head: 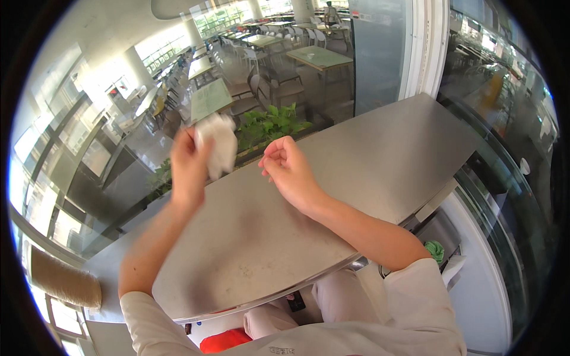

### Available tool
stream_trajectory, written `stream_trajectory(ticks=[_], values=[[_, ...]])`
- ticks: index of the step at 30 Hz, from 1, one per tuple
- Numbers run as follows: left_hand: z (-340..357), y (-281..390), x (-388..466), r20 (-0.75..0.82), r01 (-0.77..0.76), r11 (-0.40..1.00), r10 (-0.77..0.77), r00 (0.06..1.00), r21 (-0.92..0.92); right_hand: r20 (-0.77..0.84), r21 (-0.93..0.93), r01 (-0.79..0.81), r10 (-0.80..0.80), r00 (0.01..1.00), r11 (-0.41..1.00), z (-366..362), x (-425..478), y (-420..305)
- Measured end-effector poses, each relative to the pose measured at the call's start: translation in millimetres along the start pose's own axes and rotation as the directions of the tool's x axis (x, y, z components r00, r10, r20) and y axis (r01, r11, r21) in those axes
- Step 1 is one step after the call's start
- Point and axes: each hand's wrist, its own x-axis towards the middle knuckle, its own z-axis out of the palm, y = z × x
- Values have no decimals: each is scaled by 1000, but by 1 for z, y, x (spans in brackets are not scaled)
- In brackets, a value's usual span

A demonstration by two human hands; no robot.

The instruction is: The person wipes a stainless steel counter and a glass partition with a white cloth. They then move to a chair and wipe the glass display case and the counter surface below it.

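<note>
My left hand is raised over the far edge of a stainless steel counter and pinches a crumpled white cloth or tissue, blurred by motion. To its right, my right hand hovers above the counter with the fingers loosely curled and thumb near the fingertips. Nothing shows in that hand. The two hands are apart from each other. Faint stains mark the metal surface below them.
Green leafy plants grow behind a glass pane beyond the counter. Past it stand dining tables, chairs and a distant person. A brown roll lies left; a green cloth sits right; a red item is below.
</note>
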Motion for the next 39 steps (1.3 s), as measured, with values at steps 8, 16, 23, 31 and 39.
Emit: stream_trajectory(ticks=[8,16,23,31,39], values=[[41,48,187,-125,-471,378,866,484,797,214,-142,277,-244,946,950,14,-28,-18],[163,-32,152,512,-854,168,738,441,493,329,-302,758,-683,652,578,-57,-22,-80],[127,59,233,391,-852,64,869,304,519,-77,-876,283,-694,716,389,-255,82,-32],[179,-66,163,498,-853,119,767,404,508,52,-973,179,-625,779,143,-272,80,-6],[134,52,224,336,-806,86,879,338,586,59,-968,195,-611,790,158,-279,82,-3]])
